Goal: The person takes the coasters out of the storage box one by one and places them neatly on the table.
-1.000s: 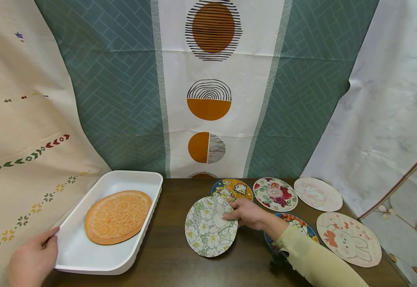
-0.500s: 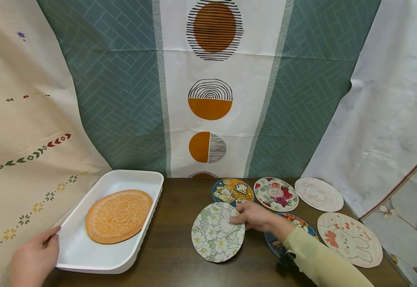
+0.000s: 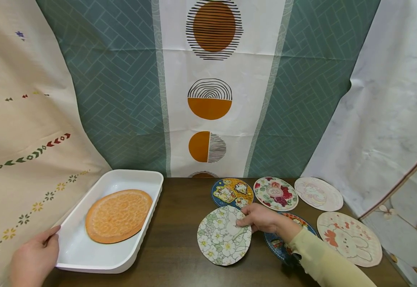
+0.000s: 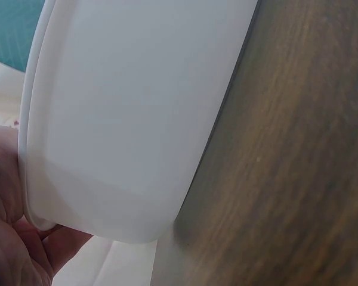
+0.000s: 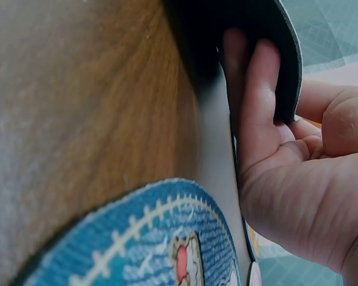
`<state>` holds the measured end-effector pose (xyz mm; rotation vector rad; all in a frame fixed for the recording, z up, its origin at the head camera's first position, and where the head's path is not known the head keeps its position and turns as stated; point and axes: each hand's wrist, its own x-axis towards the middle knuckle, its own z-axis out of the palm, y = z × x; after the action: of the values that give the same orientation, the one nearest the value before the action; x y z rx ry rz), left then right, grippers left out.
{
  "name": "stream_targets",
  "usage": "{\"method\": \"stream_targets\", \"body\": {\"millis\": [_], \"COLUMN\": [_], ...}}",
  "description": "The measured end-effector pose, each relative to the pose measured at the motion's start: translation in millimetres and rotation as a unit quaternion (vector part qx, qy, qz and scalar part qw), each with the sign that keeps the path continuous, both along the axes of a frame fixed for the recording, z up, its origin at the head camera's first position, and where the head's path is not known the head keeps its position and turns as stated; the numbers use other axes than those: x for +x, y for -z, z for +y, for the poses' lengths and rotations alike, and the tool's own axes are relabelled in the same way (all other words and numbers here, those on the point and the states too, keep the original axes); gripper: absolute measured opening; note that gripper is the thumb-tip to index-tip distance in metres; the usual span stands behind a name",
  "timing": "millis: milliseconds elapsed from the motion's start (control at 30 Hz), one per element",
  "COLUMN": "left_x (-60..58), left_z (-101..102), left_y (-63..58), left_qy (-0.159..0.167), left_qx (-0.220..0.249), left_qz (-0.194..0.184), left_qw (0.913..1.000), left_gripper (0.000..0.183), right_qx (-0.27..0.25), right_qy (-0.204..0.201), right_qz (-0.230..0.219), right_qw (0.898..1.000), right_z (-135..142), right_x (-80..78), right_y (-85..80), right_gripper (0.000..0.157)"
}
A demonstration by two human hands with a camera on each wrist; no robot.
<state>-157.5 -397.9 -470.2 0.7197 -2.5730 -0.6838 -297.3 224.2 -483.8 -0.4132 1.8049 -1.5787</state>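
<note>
My left hand [image 3: 34, 257] grips the near left corner of a white tray [image 3: 134, 249], thumb over the rim. In the left wrist view the tray's outer wall [image 4: 131, 119] fills much of the frame, with the hand [image 4: 12, 220] at its rim. A round orange mat [image 3: 118, 217] lies inside the tray. My right hand [image 3: 262, 218] pinches the right edge of a round mat with white flowers [image 3: 222, 239]. From the right wrist, its dark underside [image 5: 289, 53] shows, with fingers of the hand [image 5: 298, 173] beneath it and the thumb on the other face.
Further round mats lie at the right: a yellow-and-blue one [image 3: 231, 191], a rose one [image 3: 274, 194], a pale one [image 3: 317, 195] and a bunny one [image 3: 350, 239]. A blue mat [image 3: 278, 245] is partly under my right forearm. Patterned cloths hang around the brown table [image 3: 172, 255].
My right hand has moved the flowered mat right and nearer to me, uncovering more of the yellow-and-blue mat. The left hand and the tray have stayed in place.
</note>
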Motion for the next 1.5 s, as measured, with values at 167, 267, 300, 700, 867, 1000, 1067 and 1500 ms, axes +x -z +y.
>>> {"method": "stream_targets", "body": {"millis": [167, 267, 300, 700, 867, 1000, 1067, 1500], "left_x": [0.8, 1.0, 0.9, 0.9, 1.0, 1.2, 1.2, 1.3], "left_z": [-0.6, -0.4, -0.4, -3.8, -3.6, -3.3, -3.7, -6.3], "left_y": [0.1, 0.0, 0.0, 2.3, 3.2, 3.7, 3.9, 4.0], "left_qy": [0.003, 0.002, 0.000, 0.013, 0.014, 0.010, 0.007, 0.017], "left_qx": [-0.001, 0.002, 0.003, -0.005, -0.013, -0.010, -0.006, -0.010], "left_qz": [-0.003, -0.007, -0.007, 0.007, 0.020, 0.018, 0.016, 0.011], "left_qw": [1.0000, 1.0000, 1.0000, 0.9999, 0.9996, 0.9997, 0.9998, 0.9997], "left_gripper": [0.035, 0.036, 0.036, 0.035, 0.035, 0.035, 0.036, 0.035], "right_qx": [0.000, 0.001, 0.001, 0.024, 0.028, 0.029, 0.031, 0.062], "right_qy": [-0.005, -0.007, -0.008, -0.012, -0.019, -0.025, -0.028, -0.020], "right_qz": [-0.003, -0.002, -0.002, 0.005, 0.008, 0.010, 0.011, 0.033], "right_qw": [1.000, 1.000, 1.000, 1.000, 0.999, 0.999, 0.999, 0.997], "right_z": [5.2, 7.1, 7.4, 17.2, 21.8, 23.5, 23.8, 28.9], "right_x": [1.6, 1.2, 0.9, 3.6, 4.3, 3.9, 4.0, 9.8], "right_y": [2.0, 3.6, 3.7, 2.1, 2.6, 2.4, 1.5, -3.8], "right_gripper": [0.026, 0.026, 0.026, 0.024, 0.025, 0.026, 0.027, 0.032]}}
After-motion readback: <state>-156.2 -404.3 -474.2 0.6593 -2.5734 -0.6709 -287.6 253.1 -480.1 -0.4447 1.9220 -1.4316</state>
